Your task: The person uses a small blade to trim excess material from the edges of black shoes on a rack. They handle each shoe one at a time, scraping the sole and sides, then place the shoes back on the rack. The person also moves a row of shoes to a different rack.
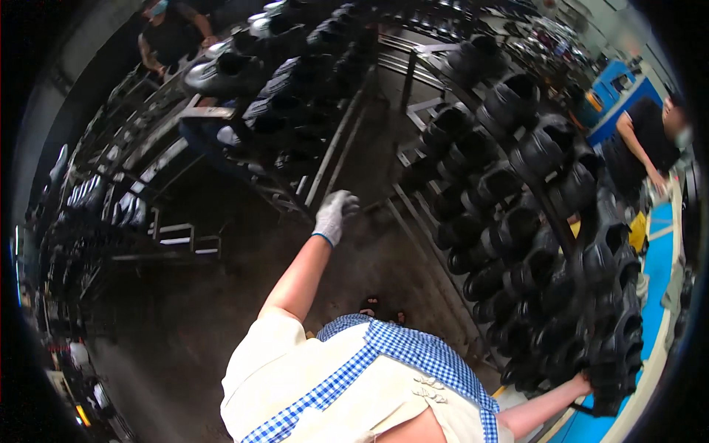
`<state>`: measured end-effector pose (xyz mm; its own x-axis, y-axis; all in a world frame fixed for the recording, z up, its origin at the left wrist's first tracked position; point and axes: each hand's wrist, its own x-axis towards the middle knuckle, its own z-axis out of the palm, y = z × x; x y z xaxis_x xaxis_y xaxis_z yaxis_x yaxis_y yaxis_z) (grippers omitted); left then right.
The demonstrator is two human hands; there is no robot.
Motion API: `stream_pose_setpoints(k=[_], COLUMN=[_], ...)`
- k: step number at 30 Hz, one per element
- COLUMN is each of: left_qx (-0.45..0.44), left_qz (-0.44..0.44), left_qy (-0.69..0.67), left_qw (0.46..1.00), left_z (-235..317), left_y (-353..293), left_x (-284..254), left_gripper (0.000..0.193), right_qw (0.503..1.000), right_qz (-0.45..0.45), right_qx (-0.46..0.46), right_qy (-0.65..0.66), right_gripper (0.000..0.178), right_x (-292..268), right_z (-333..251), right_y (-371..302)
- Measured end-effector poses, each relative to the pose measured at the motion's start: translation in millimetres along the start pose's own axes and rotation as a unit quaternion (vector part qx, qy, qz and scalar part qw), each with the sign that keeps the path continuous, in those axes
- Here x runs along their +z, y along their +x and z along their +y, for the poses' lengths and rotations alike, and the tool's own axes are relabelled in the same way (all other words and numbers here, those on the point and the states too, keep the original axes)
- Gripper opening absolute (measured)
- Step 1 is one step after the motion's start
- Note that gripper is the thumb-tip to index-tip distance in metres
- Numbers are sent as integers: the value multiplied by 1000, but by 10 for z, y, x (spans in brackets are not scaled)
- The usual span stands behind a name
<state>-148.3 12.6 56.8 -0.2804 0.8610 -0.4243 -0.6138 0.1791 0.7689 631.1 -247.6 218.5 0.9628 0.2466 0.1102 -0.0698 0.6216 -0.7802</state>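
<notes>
My left hand (337, 216), in a pale knit glove with a blue cuff edge, hangs over the dark floor in the middle. Its fingers are loosely curled, a little apart, with nothing seen in them. On the right, my right arm reaches down to the lower end of a rack, where my right hand (581, 384) meets a black shoe (608, 384). The shoes hide its fingers, so a grip cannot be made out. Rows of black shoes (509, 236) fill this tall rack, toes mostly toward the aisle.
Another shoe-filled metal rack (210, 113) stands ahead to the left. A low metal frame (181, 240) is at the left. Along the right runs a blue-topped bench (659, 258) with a person (642, 144) beside it. Another person (173, 33) stands at the far left.
</notes>
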Motion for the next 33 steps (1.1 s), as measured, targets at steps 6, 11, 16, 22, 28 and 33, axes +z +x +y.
stream_pose_setpoints(k=[6,11,16,22,28,33], left_qx=[-230,-299,92,-143,178,127], left_qz=[-509,-372,-431,-378,-300,-253], left_qy=[-294,-169,177,-13,656,421], left_qw=[776,863,880,915,669,862], left_z=[-1109,-977,-1477,-1388,-1234,-1369], left_y=[356,-19,859,133,-18,-36], left_x=[882,1904,1737,2216,1956,1629], left_gripper=[31,36,44,56,43,41], right_qw=[1000,991,998,996,999,1000], right_qz=[30,129,58,51,29,-11], right_qx=[5,-16,13,-39,-5,3], right_qy=[7,6,16,-64,-16,-20], right_gripper=[39,39,40,31,44,42], right_x=[243,-196,200,25,-110,182], right_z=[79,-113,92,-37,-28,-187], right_y=[35,-269,-597,-866,-663,-695])
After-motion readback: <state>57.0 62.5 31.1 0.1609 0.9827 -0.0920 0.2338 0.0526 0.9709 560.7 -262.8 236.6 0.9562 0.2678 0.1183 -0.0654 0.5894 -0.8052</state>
